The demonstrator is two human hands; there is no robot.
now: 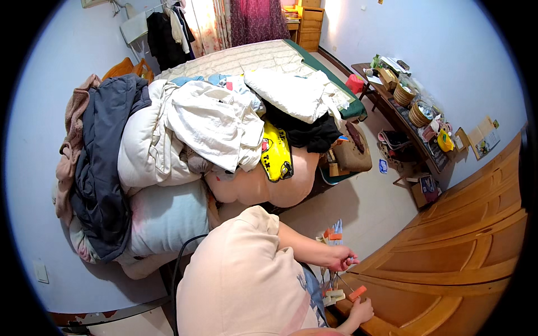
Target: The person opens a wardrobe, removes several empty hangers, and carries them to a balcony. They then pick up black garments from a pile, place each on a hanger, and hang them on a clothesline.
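A clip hanger with orange and cream pegs [334, 297] and a light-blue part [338, 226] is in front of my body, beside the wooden wardrobe. My left hand [341, 258] is at its middle with the fingers curled; a small bluish bit shows at the fingertips, and the exact grip is partly hidden. Lower down, my right hand [361, 311] pinches an orange peg [357, 292] at the end of a thin wire. My beige shirt [243, 277] covers much of the lower view.
Wooden wardrobe doors [454, 256] rise close on the right. Behind my left arm, a bed [252, 56] bears heaped white clothes [218, 122], a yellow bag [277, 153] and a dark jacket [105, 168]. A cluttered narrow table [439, 157] stands along the far wall.
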